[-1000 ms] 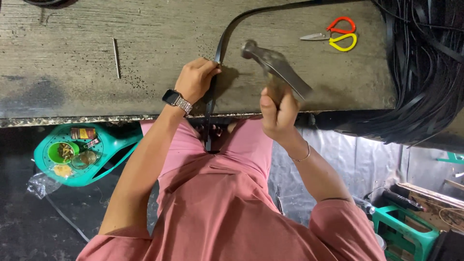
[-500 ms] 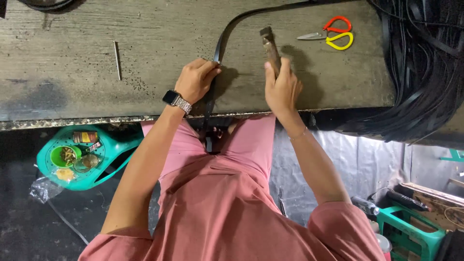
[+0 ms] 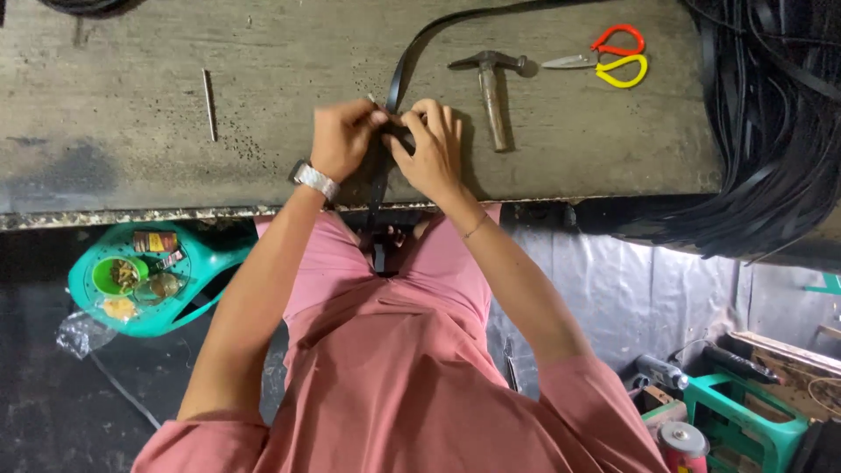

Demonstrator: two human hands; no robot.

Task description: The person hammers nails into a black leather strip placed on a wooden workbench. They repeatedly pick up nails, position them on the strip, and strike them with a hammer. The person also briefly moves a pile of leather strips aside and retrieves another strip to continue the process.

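While both hands pinch it near the surface's front edge, the black strap (image 3: 396,88) looks thin, limp and light | left hand (image 3: 340,140) and right hand (image 3: 432,149) closed on it; grip flat faces | hammer (image 3: 491,88) just beside, toward the back edge

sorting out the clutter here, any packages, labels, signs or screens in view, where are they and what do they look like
Small packet: in the teal basket on the floor, lower left; flat rectangle, dark red and yellow.
Can: by the green crate, lower right; round, red side, grey top.
No signs or screens in view.
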